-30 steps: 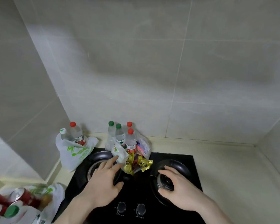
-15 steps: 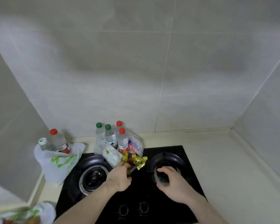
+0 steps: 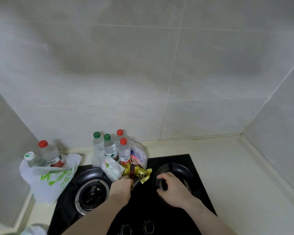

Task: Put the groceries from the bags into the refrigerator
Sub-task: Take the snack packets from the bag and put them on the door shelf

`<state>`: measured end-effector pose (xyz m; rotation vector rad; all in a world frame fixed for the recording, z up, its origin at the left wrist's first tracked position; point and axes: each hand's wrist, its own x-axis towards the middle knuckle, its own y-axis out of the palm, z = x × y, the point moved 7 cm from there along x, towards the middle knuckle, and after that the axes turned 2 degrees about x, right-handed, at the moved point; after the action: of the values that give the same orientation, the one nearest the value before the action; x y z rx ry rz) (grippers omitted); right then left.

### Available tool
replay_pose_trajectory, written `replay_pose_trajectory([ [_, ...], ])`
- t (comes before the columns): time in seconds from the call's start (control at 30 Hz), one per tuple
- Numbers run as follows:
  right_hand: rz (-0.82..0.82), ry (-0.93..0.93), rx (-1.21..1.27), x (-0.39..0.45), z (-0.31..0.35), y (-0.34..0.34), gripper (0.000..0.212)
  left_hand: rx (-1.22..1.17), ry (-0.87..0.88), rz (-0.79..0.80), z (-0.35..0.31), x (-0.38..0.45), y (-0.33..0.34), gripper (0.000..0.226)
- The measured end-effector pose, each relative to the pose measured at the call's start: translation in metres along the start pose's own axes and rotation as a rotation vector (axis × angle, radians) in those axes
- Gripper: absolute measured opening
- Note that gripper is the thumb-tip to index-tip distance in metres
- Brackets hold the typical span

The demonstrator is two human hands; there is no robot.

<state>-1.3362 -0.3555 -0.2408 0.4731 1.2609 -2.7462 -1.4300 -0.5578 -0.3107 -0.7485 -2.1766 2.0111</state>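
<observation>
A clear plastic bag [image 3: 140,156] stands at the back of the black hob [image 3: 173,216]. It holds several water bottles [image 3: 124,152] with green and red caps and some gold-wrapped snack packets [image 3: 141,173] spilling from its mouth. My left hand [image 3: 120,189] reaches to that mouth, and its curled fingers pinch a gold packet at the front. To the right, my right hand [image 3: 172,189] rests on the rim of the right burner [image 3: 182,171], its fingers loosely bent and holding nothing. A white bag with green print [image 3: 47,182] at the left holds two more bottles [image 3: 51,154].
The left burner [image 3: 92,194] lies just left of my left forearm. Two knobs [image 3: 148,226] sit at the hob's front edge. Tiled walls close the back and both sides. A pale counter [image 3: 236,175] runs to the right. Part of another bag [image 3: 35,229] shows at bottom left.
My left hand has gone from lying flat on the hob to closing on the gold packets at the bag's mouth. The view has swung right; my right hand stays on the burner.
</observation>
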Motion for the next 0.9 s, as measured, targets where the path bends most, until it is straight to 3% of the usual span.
replay_pose_trajectory([
  [0.43,0.053,0.109,-0.113,0.096,0.009,0.024,0.041,-0.552,-0.095,-0.413,0.036,-0.031,-0.062,0.008],
  [0.57,0.043,0.163,-0.177,0.118,0.004,0.035,0.043,-0.676,-0.108,-0.478,0.036,-0.049,-0.09,0.007],
  [0.73,0.057,0.247,-0.258,0.131,-0.002,0.05,0.016,-0.743,-0.114,-0.522,0.038,-0.064,-0.122,0.01],
  [0.9,-0.021,0.276,-0.186,0.136,-0.002,0.048,0.012,-0.744,-0.127,-0.517,0.042,-0.071,-0.132,0.016],
])
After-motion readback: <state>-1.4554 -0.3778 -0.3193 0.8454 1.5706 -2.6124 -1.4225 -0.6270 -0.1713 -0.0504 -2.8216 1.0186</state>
